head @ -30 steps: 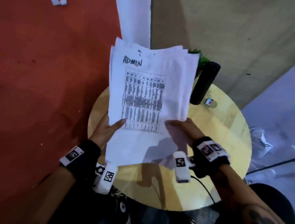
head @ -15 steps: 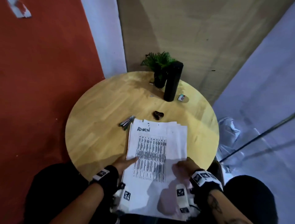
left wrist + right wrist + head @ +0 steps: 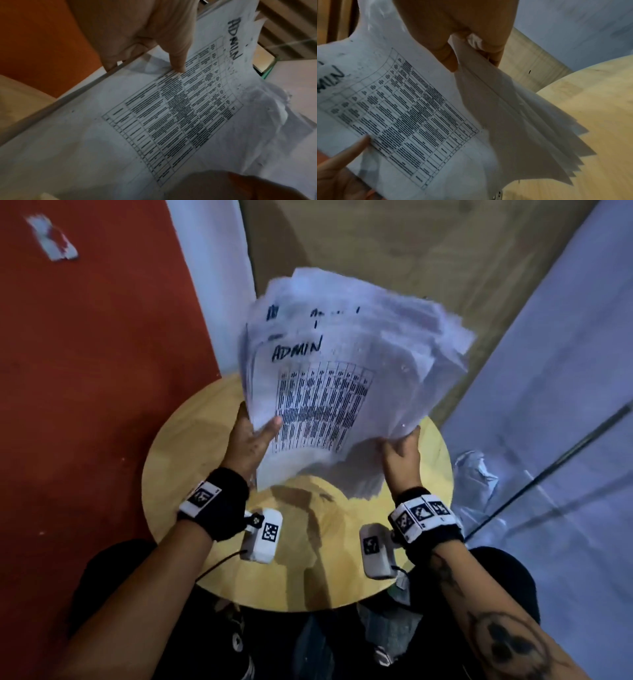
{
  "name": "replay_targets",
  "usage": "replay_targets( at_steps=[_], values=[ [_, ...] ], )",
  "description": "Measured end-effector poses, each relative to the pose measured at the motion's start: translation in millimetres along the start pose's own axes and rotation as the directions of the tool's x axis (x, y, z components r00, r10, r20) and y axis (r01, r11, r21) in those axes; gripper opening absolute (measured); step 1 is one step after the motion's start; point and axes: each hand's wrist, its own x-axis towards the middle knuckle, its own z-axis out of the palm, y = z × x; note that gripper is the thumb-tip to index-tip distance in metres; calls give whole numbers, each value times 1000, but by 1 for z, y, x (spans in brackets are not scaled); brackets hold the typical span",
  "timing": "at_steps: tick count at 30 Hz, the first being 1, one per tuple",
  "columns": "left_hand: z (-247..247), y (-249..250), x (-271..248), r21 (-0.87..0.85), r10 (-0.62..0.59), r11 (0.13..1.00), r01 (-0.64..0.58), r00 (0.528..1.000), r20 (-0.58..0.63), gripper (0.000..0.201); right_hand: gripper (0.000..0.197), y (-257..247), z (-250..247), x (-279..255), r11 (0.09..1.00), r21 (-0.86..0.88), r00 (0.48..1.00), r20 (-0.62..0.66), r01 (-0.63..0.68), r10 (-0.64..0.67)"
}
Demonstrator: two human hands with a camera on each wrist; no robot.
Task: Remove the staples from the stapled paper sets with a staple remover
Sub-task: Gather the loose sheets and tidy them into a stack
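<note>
Both hands hold a thick stack of white printed paper sheets (image 3: 342, 378), top page marked "ADMIN", lifted above the round pale wooden counter (image 3: 308, 570). The left hand (image 3: 251, 440) grips its left edge, thumb on top; the right hand (image 3: 402, 455) pinches the fanned right edge between its fingers (image 3: 448, 56).

Left hand (image 3: 137, 31): at 12 o'clock, thumb on top sheet, gripping stack edge
Paper stack (image 3: 120, 135): fills view, printed table, "ADMIN" at 1 o'clock
Right hand (image 3: 248, 188): at 5 o'clock, blurred
</note>
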Motion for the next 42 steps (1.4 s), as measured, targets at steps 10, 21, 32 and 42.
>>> replay_targets(
  at_steps=[10, 21, 32, 42],
  values=[
    [-8, 7, -16, -137, -30, 990, 31, 1000, 10, 52, 66, 14, 0, -12, 960, 158, 953, 236, -231, 191],
    [2, 34, -8, -281, -25, 960, -6, 994, -106, 91, 54, 5, 11, -1, 956, 260, 988, 107, -134, 110],
    [24, 52, 18, -348, -149, 938, -9, 894, -424, 19, 103, -19, 12, -5, 984, 157, 996, 8, 83, -85],
    [23, 58, 24, -203, -142, 978, 49, 870, -472, 24, 73, -49, 7, -5, 743, -522, 900, 133, 419, -415]
  ],
)
